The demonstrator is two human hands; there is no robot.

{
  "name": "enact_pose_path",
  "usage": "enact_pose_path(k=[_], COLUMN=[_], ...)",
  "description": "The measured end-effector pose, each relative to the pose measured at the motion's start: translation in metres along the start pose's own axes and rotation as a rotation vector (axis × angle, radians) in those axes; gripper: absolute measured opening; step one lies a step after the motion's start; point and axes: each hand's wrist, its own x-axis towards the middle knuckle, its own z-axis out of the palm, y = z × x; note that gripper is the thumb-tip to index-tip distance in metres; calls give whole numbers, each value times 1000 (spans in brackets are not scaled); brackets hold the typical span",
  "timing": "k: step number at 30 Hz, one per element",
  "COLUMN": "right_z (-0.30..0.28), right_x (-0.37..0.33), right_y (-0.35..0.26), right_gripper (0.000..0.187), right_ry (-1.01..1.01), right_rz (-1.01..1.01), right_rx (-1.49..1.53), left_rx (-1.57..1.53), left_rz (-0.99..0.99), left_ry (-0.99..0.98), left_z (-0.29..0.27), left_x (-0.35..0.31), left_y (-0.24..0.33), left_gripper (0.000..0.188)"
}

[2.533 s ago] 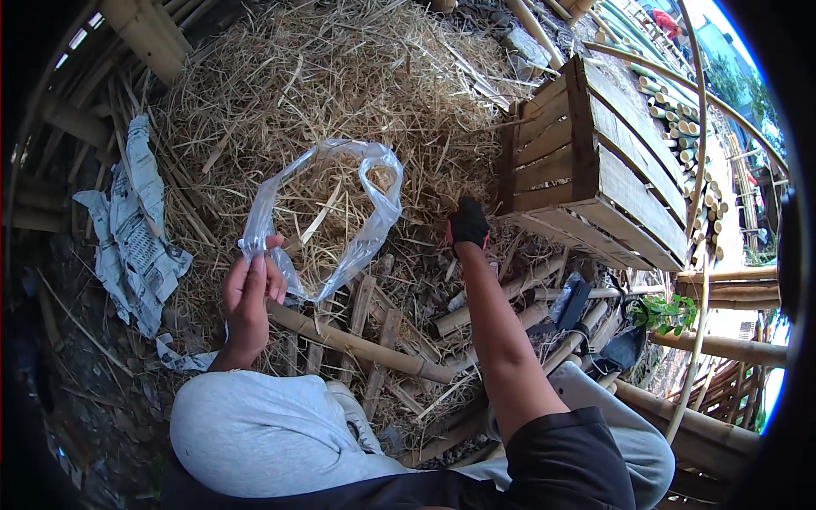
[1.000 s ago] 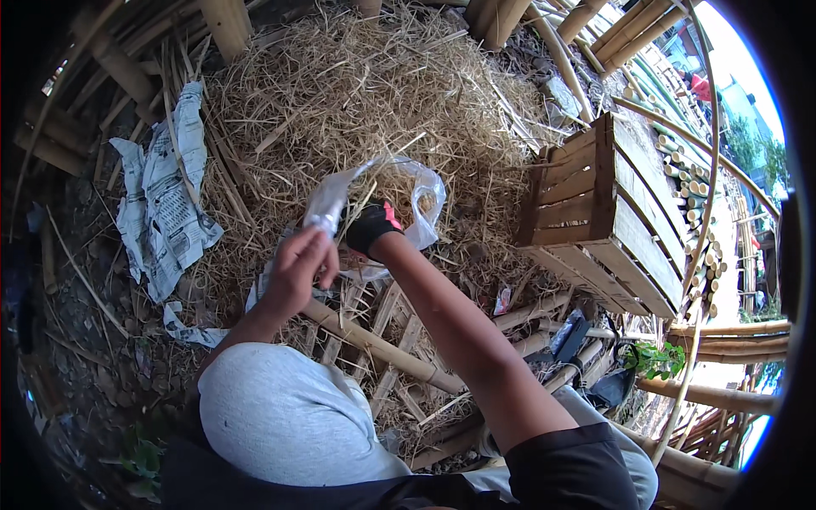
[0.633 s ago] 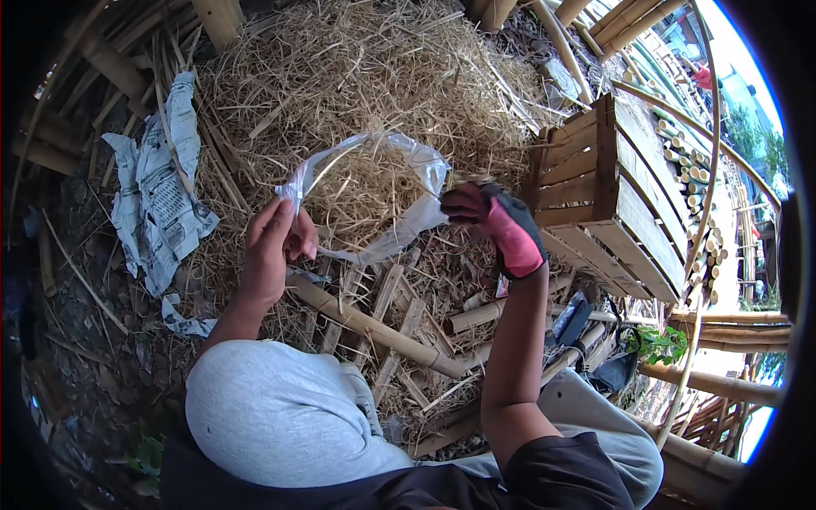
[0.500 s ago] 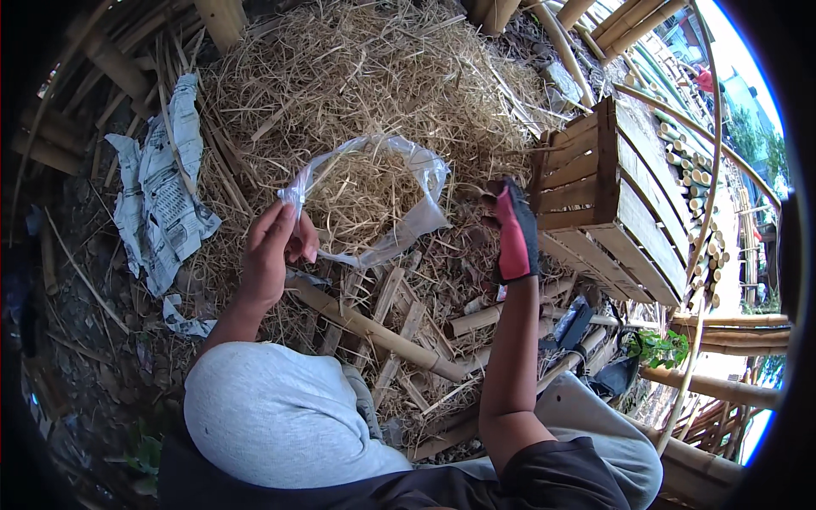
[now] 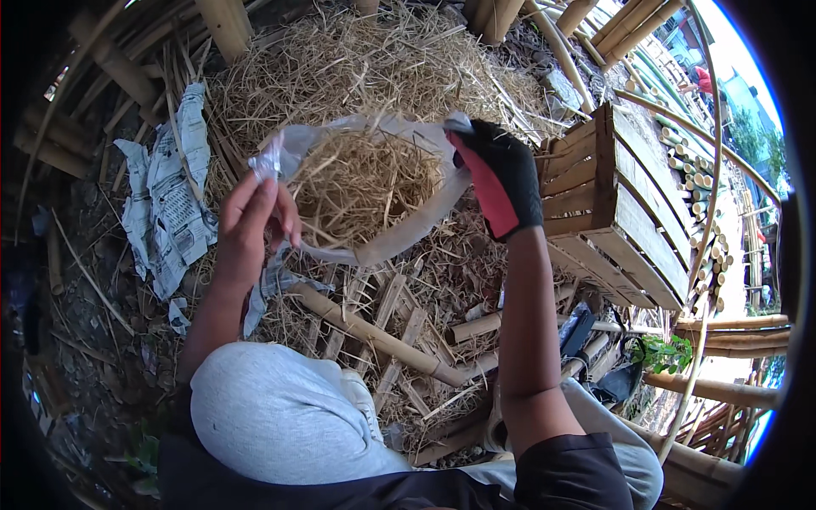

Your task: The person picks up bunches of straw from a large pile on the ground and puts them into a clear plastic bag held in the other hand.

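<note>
A clear plastic bag (image 5: 399,240) is held with its mouth wide, and dry straw (image 5: 361,183) fills the inside. My bare left hand (image 5: 255,217) pinches the gathered left edge of the bag between thumb and fingers. On the opposite side, my right hand (image 5: 497,174), in a pink and black glove, grips the rim at its upper right. Some of the right fingers are hidden by the glove's back and the plastic. The bag's bottom cannot be seen.
Loose straw (image 5: 365,59) covers the ground beyond the bag. A slatted wooden crate (image 5: 616,212) stands to the right, crumpled newspaper (image 5: 174,191) lies to the left. Nearer me are a bamboo pole (image 5: 374,336), wood strips and a dark device (image 5: 576,327). Cut bamboo (image 5: 697,221) is stacked at far right.
My right hand has moved up and left from beside the bag and taken hold of its rim. My left hand has shifted slightly left, and the bag's mouth is stretched wider.
</note>
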Motion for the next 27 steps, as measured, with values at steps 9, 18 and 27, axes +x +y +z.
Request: enact_pose_path(k=[9,18,27], right_z=[-39,61,124], right_x=[-9,-40,-48], right_y=[-29,-27,29], right_gripper=[40,79,81], right_ry=[34,-420,-694], right_rz=[93,-216,-79], right_rx=[-116,-500,-677], left_rx=[34,1,49], left_rz=[-153,-155,-136], left_ry=[-83,-345,-411], left_z=[20,43,54], left_x=[12,-3,-32], left_y=[-7,-41,-48], left_gripper=[38,33,31])
